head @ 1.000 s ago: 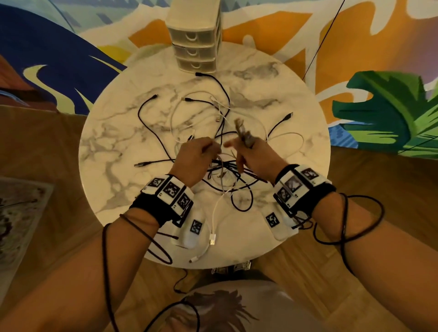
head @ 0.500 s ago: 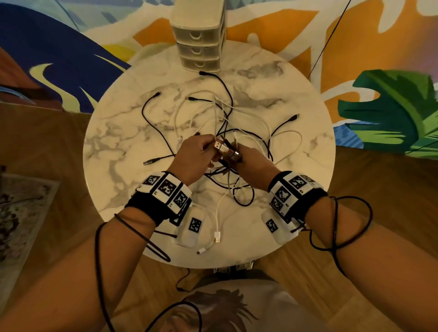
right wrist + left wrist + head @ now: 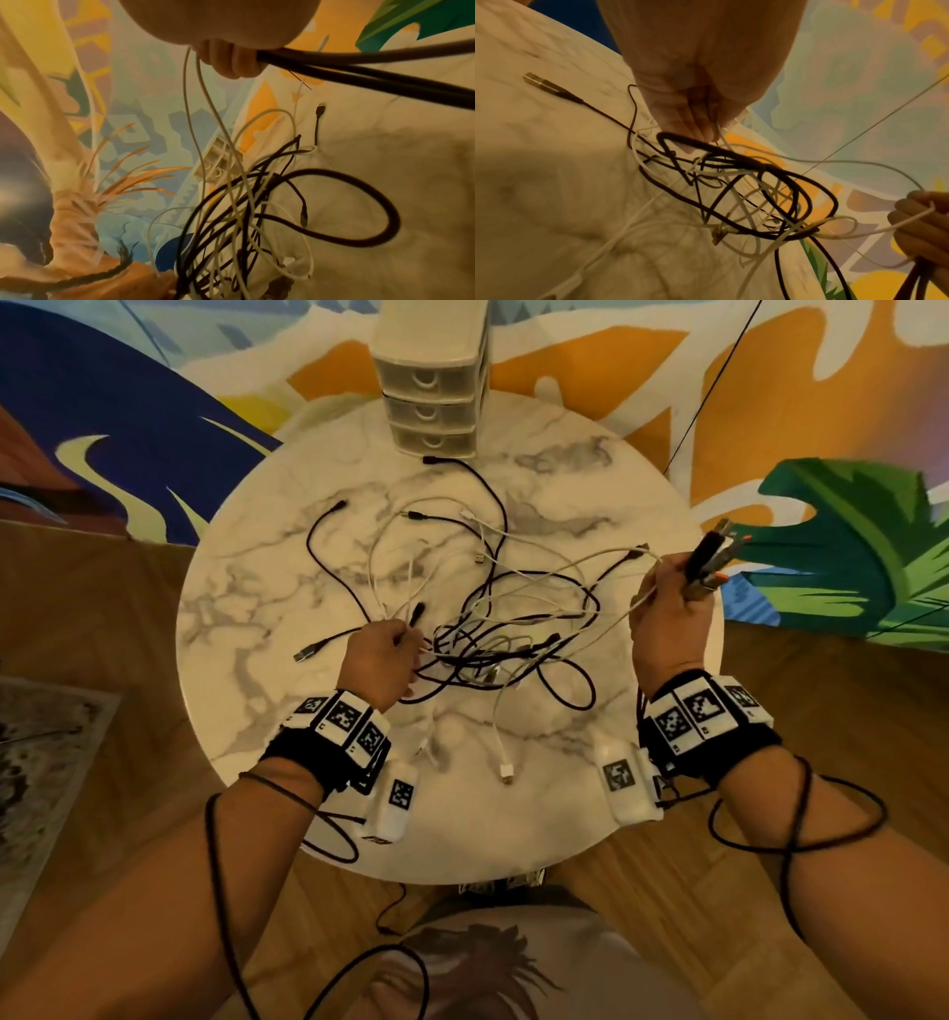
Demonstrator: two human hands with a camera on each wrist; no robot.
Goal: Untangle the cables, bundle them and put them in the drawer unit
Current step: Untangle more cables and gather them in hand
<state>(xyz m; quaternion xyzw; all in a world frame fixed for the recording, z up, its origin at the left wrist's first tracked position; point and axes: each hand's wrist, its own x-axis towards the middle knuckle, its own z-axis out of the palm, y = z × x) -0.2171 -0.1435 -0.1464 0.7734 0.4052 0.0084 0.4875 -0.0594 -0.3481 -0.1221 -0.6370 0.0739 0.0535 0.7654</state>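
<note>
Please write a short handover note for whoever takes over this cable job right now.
Right hand: raised at the table's right edge, gripping several plug ends.
Left hand: pinching strands at the tangle's left side.
Tangle: black and white cables stretched between the hands on the table.
Drawer unit: far edge, all drawers closed.
Done: some ends gathered.
Left: untangle, bundle, stow.
</note>
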